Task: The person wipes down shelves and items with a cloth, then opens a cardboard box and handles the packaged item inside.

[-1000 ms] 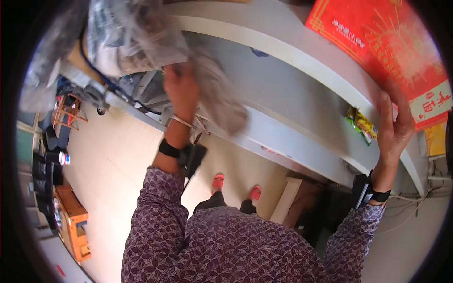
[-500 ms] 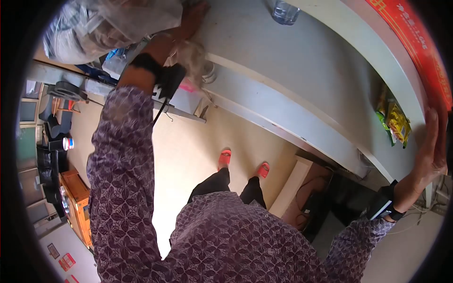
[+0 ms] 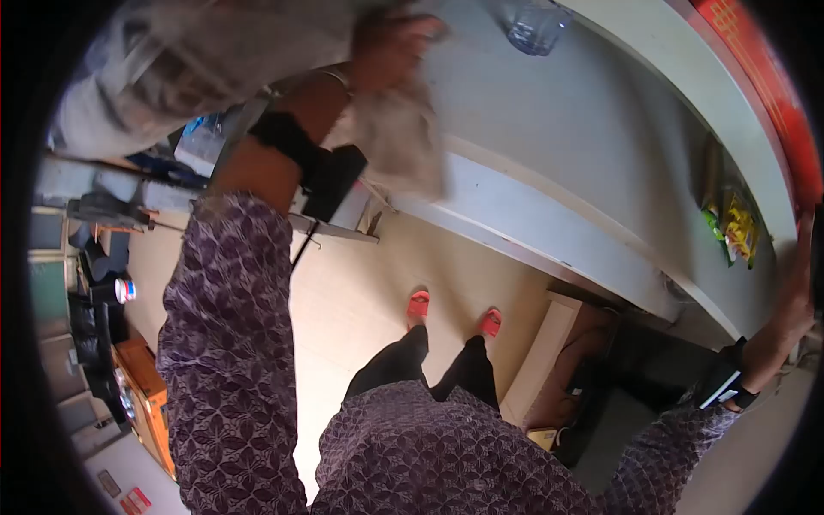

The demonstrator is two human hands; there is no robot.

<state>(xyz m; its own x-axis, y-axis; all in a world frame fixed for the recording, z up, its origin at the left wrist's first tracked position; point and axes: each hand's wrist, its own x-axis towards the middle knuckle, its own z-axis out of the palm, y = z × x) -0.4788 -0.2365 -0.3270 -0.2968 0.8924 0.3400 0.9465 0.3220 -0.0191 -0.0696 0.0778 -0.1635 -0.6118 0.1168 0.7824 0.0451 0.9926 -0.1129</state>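
My left hand (image 3: 390,53) is above the pale shelf (image 3: 506,112) at the upper left, blurred by motion. A greyish-brown cloth (image 3: 399,142) hangs from it over the shelf's front edge. Close to that arm is a large bundle in clear plastic (image 3: 197,60). At the far right, my right hand (image 3: 794,279) is stretched out flat against the lower end of a red printed box (image 3: 764,69), partly cut off by the view's edge. Inside the shelf, near that hand, lie small yellow and green snack packets (image 3: 734,230).
A clear plastic bottle or jar (image 3: 539,27) stands deeper on the shelf. Below are the tiled floor (image 3: 343,300), my red slippers (image 3: 418,302) and a dark cabinet or appliance (image 3: 652,360). A wooden cabinet (image 3: 142,386) stands at the left.
My left hand and the cloth have moved right along the shelf; a cup-like thing seen there before is now covered. The view has shifted slightly. My right hand stays by the red box.
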